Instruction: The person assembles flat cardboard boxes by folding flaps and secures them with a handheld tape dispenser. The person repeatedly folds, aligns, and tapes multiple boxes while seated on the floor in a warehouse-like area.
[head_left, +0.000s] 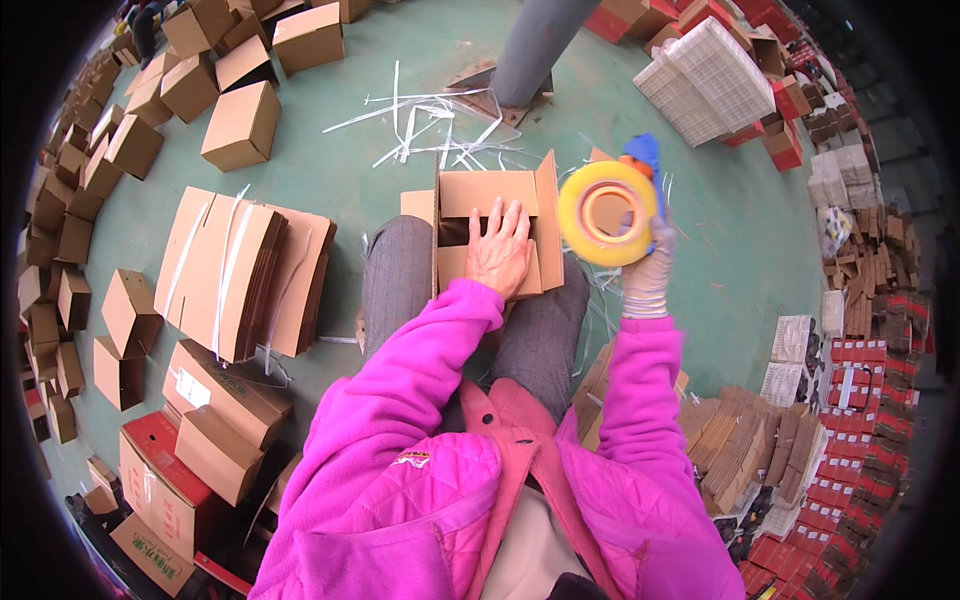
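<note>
An open cardboard box rests on my knees, two of its flaps folded inward with a dark gap between them and two others standing up. My bare left hand lies flat on the folded flaps, fingers spread a little. To the right of the box, my gloved right hand grips a blue tape dispenser that carries a large roll of yellowish clear packing tape. The tape roll is close beside the box's right flap. The hand's grip is partly hidden behind the roll.
Strapped flat cardboard lies at left, beyond it many formed boxes. Loose white strapping lies ahead, near a grey column. White plastic crates stand at upper right; more flat cardboard and red boxes lie at right.
</note>
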